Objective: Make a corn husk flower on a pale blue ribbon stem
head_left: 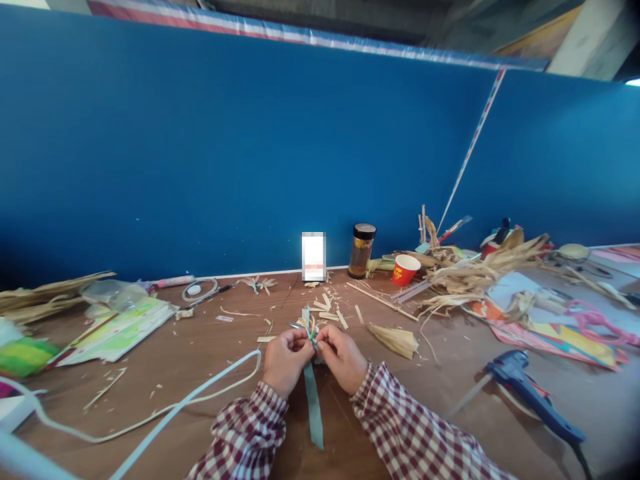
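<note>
My left hand [287,360] and my right hand [343,357] meet above the table, fingertips pinched together. Between them is a small bundle [310,325] of thin pale and bluish strands with a bit of bright green. A long grey-green strip [313,407] hangs down from the fingertips toward me. Both hands are closed on the strip where it meets the bundle; the exact grip is hidden by the fingers. Just beyond them lie short pale husk pieces [327,308], and a dried corn husk [395,340] is to the right of my right hand.
Ahead stand a lit phone [314,257], a dark-lidded jar [361,252] and a red paper cup [405,270]. At right lie a blue glue gun [535,393] and heaped husks [465,270]. A white cable [185,400] crosses the left; a blue partition [240,147] closes the back.
</note>
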Motion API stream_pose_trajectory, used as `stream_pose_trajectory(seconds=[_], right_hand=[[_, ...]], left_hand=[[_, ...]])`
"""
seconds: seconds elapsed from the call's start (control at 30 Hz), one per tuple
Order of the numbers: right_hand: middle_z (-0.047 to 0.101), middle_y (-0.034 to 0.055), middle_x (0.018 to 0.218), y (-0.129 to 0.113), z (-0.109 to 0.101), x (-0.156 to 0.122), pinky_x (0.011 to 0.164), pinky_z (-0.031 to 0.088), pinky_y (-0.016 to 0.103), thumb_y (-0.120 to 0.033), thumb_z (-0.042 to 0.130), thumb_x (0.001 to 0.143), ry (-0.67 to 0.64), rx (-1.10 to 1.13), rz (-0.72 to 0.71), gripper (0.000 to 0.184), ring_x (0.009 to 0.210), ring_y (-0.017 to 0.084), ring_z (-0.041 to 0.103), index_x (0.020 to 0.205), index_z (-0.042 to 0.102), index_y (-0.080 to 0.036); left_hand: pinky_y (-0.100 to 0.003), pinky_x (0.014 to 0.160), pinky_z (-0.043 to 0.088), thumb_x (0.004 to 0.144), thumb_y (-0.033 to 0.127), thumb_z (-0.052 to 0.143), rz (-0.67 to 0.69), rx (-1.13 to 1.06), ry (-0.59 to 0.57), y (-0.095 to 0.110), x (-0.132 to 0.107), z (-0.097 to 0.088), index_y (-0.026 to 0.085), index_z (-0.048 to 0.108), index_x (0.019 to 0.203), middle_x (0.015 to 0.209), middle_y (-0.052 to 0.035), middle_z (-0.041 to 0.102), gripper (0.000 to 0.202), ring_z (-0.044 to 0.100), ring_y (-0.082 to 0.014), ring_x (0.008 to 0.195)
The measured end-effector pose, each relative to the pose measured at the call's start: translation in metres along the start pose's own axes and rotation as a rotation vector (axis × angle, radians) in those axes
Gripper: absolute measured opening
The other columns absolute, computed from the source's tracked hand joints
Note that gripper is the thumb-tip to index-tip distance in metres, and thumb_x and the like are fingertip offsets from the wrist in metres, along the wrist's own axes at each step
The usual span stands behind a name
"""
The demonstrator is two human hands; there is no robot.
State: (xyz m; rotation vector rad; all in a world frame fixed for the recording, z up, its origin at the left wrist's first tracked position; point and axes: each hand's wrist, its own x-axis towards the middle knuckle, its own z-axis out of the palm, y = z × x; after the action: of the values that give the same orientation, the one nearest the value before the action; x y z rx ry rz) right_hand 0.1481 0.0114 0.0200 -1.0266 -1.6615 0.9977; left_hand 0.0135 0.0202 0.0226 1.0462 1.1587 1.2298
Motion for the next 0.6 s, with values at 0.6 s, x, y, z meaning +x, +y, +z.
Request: stream_pose_trajectory(seconds=[0.6], right_hand=[[0.044, -0.0096, 0.048, -0.003, -0.014, 0.009, 0.037, 0.033, 0.017, -0.03, 0.064, 0.064, 0.151, 0.43, 0.341, 0.021, 0.035, 0.003, 0.035, 0.078, 0.054, -0.017]], left_hand=[[-0.018, 0.048, 0.047, 0.051, 0.013, 0.073, -0.014, -0.096, 0.175, 0.009, 0.008, -0.012, 0.011, 0.062, 0.076, 0.056, -0.0006, 0.066, 0.027, 0.059, -0.01, 0.049]])
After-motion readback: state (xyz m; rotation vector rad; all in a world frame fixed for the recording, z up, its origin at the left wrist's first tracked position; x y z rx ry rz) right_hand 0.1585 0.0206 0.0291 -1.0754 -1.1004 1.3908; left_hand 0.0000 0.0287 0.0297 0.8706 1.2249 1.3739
